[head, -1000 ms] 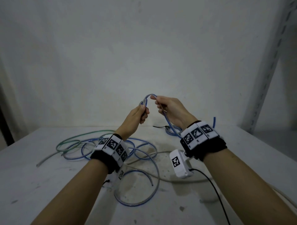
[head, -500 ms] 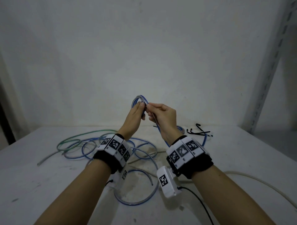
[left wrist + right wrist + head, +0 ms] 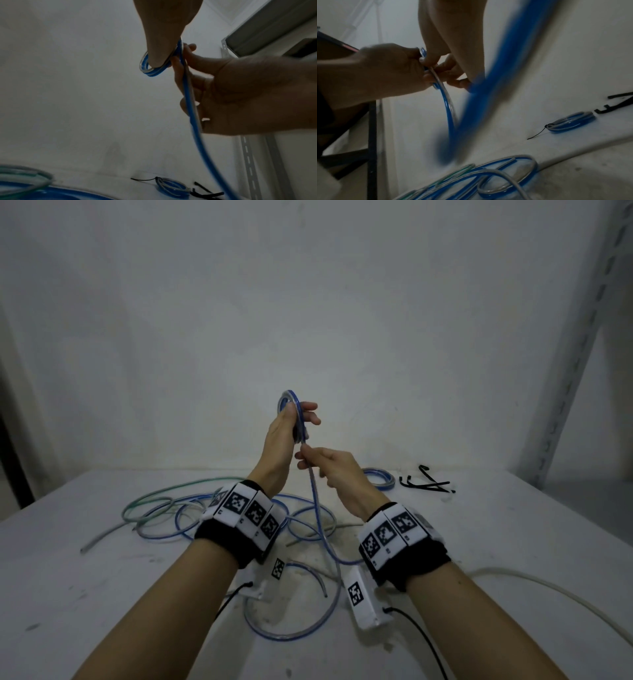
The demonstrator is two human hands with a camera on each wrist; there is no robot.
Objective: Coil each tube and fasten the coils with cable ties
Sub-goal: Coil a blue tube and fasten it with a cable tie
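My left hand (image 3: pixel 295 422) is raised above the table and grips a small coil of blue tube (image 3: pixel 291 405) between thumb and fingers. Just below it, my right hand (image 3: pixel 308 460) pinches the same tube where it leaves the coil. From there the loose blue tube (image 3: pixel 318 518) hangs down to the table and loops near my wrists. The left wrist view shows the coil (image 3: pixel 150 70) around my thumb and the right hand (image 3: pixel 240 94) on the tube (image 3: pixel 193 121). A finished blue coil (image 3: pixel 376 478) with a black tie lies at the back. Loose black cable ties (image 3: pixel 428 484) lie right of it.
More loose tubes lie tangled on the white table (image 3: pixel 85 594): a green tube (image 3: pixel 154 497) at the left and a whitish tube (image 3: pixel 548 594) running off to the right. A metal shelf upright (image 3: pixel 582 337) stands at the right, with a plain wall behind.
My left hand has lifted and turned with the coil, which now has more turns. My right hand has dropped from beside the coil to just beneath it on the tube.
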